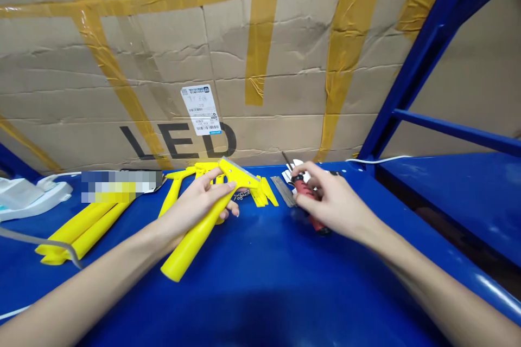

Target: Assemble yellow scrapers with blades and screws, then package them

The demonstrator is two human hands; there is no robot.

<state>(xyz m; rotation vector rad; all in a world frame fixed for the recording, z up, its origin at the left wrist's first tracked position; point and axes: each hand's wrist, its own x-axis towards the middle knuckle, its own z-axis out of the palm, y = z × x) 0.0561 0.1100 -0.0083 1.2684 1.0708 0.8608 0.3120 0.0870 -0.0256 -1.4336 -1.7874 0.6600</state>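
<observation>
A yellow scraper (pixel 199 233) with a thick round handle is gripped in my left hand (pixel 207 195), its head tilted up and a thin metal blade along the top edge. My right hand (pixel 325 195) is closed around a screwdriver (pixel 306 190) with a red and black handle, the shaft pointing up and away from me. Between the hands, small yellow strips (pixel 264 192) lie on the blue surface beside a stack of grey metal blades (pixel 284 190). Small screws (pixel 241 194) sit in a pile just behind the scraper head, partly hidden by it.
More yellow scrapers (pixel 173 192) lie behind my left hand. Yellow handles (pixel 89 225) rest at the left near a white object (pixel 36 198) and a grey cable (pixel 44 238). A large taped cardboard box (pixel 285 54) walls off the back. A blue metal frame (pixel 415 70) rises at right.
</observation>
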